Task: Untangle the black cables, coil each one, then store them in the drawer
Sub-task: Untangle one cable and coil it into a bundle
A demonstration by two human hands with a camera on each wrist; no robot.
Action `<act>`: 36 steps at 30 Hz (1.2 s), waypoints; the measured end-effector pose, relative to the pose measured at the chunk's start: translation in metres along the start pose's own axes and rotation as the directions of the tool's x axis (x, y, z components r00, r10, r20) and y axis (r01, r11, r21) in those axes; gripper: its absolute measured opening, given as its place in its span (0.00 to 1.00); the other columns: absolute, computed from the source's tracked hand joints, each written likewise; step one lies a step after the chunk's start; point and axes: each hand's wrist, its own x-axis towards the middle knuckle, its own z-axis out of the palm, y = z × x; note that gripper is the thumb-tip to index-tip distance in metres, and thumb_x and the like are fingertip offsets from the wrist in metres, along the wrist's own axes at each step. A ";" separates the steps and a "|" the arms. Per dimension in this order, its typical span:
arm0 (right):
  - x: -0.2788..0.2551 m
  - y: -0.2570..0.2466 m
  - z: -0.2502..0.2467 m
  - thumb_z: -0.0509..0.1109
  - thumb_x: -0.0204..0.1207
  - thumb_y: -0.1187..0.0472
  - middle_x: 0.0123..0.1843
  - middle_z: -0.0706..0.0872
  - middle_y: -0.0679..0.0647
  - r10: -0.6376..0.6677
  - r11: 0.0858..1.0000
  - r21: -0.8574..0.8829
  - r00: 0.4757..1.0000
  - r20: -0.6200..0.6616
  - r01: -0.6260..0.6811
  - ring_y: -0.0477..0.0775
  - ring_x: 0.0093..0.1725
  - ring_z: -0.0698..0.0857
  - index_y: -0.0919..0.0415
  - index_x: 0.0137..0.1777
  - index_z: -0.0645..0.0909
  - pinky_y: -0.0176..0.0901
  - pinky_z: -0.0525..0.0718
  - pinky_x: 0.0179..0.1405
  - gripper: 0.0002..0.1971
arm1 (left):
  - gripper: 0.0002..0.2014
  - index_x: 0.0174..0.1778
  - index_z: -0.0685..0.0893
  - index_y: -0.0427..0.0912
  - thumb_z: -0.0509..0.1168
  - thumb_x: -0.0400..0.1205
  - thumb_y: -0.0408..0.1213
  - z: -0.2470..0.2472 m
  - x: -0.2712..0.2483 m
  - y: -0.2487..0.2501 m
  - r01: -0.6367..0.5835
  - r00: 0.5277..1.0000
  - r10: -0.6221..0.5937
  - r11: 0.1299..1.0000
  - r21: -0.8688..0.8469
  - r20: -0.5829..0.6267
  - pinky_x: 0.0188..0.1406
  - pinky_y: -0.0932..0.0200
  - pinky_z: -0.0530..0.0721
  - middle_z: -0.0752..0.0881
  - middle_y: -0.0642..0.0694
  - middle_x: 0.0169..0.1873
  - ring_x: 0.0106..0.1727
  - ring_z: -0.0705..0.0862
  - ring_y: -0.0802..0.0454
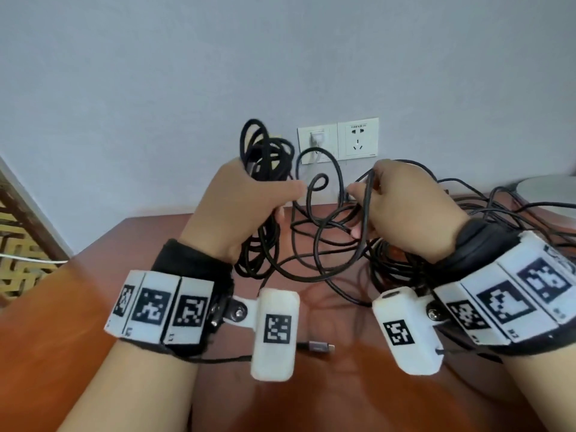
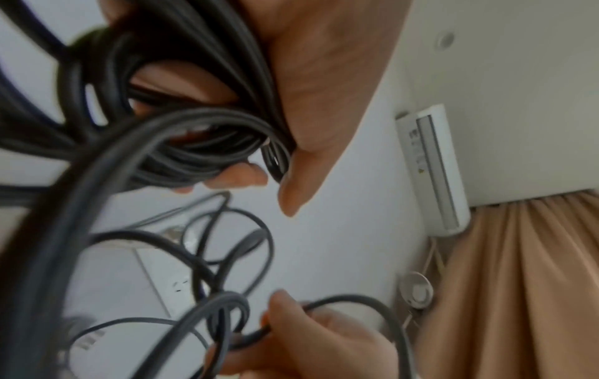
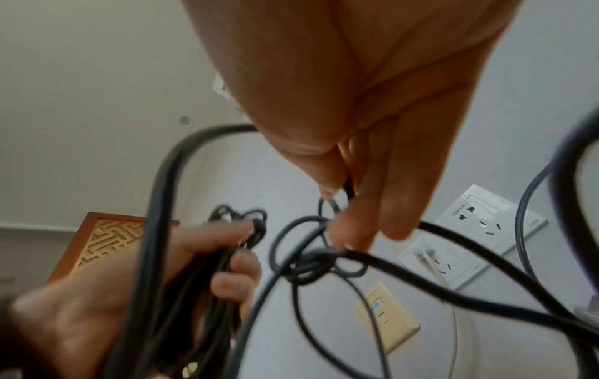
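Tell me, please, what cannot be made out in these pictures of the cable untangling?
- Drawer: in no view.
- How many black cables: the tangle overlaps itself in the head view.
- Left hand's bundle: blurred in the left wrist view.
- Strand pinched by the right hand: fingers hide it in the right wrist view.

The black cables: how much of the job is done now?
Partly done: left hand grips a gathered bundle. In hand: right hand pinches a strand at the knot. Left: loose cables on the table are uncoiled; no drawer is visible.
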 end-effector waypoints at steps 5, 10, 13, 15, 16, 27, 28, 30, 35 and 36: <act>-0.003 -0.003 0.006 0.63 0.83 0.52 0.37 0.81 0.54 -0.093 0.994 -0.057 0.993 -0.072 0.089 0.61 0.43 0.79 0.61 0.45 0.75 0.49 0.73 0.41 0.12 | 0.14 0.27 0.81 0.43 0.77 0.70 0.45 0.023 -0.008 0.006 -0.173 0.980 0.137 0.944 0.281 0.144 0.28 0.68 0.77 0.82 0.53 0.19 0.24 0.80 0.58; -0.006 -0.005 0.013 0.62 0.82 0.54 0.36 0.81 0.53 -0.096 0.994 0.037 0.994 -0.058 0.098 0.59 0.41 0.78 0.60 0.42 0.76 0.48 0.69 0.38 0.11 | 0.06 0.30 0.81 0.39 0.72 0.69 0.33 0.029 -0.005 -0.001 -0.114 0.981 0.056 0.943 0.312 0.186 0.26 0.67 0.78 0.84 0.47 0.20 0.21 0.80 0.57; -0.003 -0.005 0.017 0.62 0.83 0.54 0.35 0.84 0.56 -0.113 0.967 0.214 0.984 -0.136 0.141 0.62 0.38 0.84 0.60 0.42 0.76 0.55 0.83 0.42 0.11 | 0.04 0.30 0.81 0.37 0.69 0.69 0.31 0.025 -0.001 -0.008 -0.082 0.996 0.062 0.943 0.323 0.070 0.19 0.71 0.73 0.81 0.48 0.19 0.19 0.77 0.57; -0.001 -0.006 0.018 0.62 0.84 0.56 0.33 0.84 0.55 -0.087 0.948 0.288 0.980 -0.177 0.136 0.62 0.35 0.86 0.59 0.43 0.76 0.58 0.85 0.40 0.10 | 0.03 0.31 0.82 0.38 0.70 0.69 0.32 0.019 0.005 -0.016 -0.034 0.999 0.042 0.943 0.332 -0.017 0.18 0.72 0.70 0.79 0.52 0.20 0.20 0.75 0.58; 0.000 -0.006 0.016 0.61 0.84 0.57 0.30 0.82 0.51 -0.063 0.941 0.314 0.975 -0.213 0.129 0.61 0.34 0.86 0.58 0.43 0.77 0.57 0.86 0.39 0.09 | 0.03 0.33 0.83 0.39 0.70 0.69 0.33 0.015 0.008 -0.022 -0.008 0.998 0.031 0.931 0.366 -0.057 0.19 0.72 0.70 0.80 0.53 0.21 0.22 0.75 0.58; 0.007 -0.005 -0.019 0.64 0.81 0.57 0.25 0.75 0.52 0.301 0.697 0.652 0.704 -0.643 0.298 0.51 0.21 0.73 0.55 0.44 0.82 0.39 0.68 0.19 0.08 | 0.08 0.31 0.78 0.39 0.71 0.70 0.35 -0.023 0.019 -0.037 0.220 0.955 -0.094 0.858 0.464 -0.280 0.24 0.58 0.69 0.79 0.47 0.26 0.30 0.78 0.49; 0.007 -0.004 -0.017 0.65 0.80 0.55 0.23 0.76 0.46 0.215 0.755 0.592 0.747 -0.629 0.281 0.50 0.22 0.73 0.53 0.42 0.84 0.39 0.68 0.21 0.08 | 0.06 0.33 0.80 0.37 0.70 0.70 0.35 -0.024 0.020 -0.037 0.220 0.951 -0.086 0.863 0.455 -0.298 0.26 0.58 0.72 0.83 0.45 0.28 0.33 0.82 0.46; 0.006 -0.001 -0.012 0.68 0.79 0.53 0.21 0.78 0.42 0.017 0.886 0.395 0.834 -0.552 0.244 0.43 0.23 0.73 0.53 0.38 0.85 0.36 0.68 0.25 0.10 | 0.09 0.39 0.84 0.33 0.67 0.68 0.34 -0.025 0.022 -0.039 0.223 0.935 -0.067 0.874 0.432 -0.347 0.29 0.58 0.76 0.87 0.41 0.33 0.38 0.87 0.42; -0.006 -0.005 -0.006 0.67 0.75 0.47 0.30 0.85 0.38 -0.231 0.958 0.136 0.960 -0.160 0.253 0.42 0.32 0.81 0.49 0.35 0.86 0.38 0.75 0.33 0.12 | 0.15 0.45 0.78 0.40 0.64 0.63 0.39 -0.028 0.025 -0.038 0.179 0.903 -0.084 0.965 0.191 -0.421 0.39 0.44 0.88 0.89 0.37 0.40 0.42 0.89 0.39; -0.008 -0.008 -0.008 0.67 0.75 0.48 0.30 0.85 0.37 -0.242 0.964 0.104 0.970 -0.034 0.244 0.40 0.32 0.82 0.48 0.34 0.86 0.37 0.77 0.35 0.12 | 0.13 0.45 0.77 0.42 0.65 0.65 0.38 -0.028 0.022 -0.035 0.160 0.897 -0.094 0.980 0.119 -0.432 0.41 0.41 0.90 0.89 0.36 0.42 0.42 0.90 0.39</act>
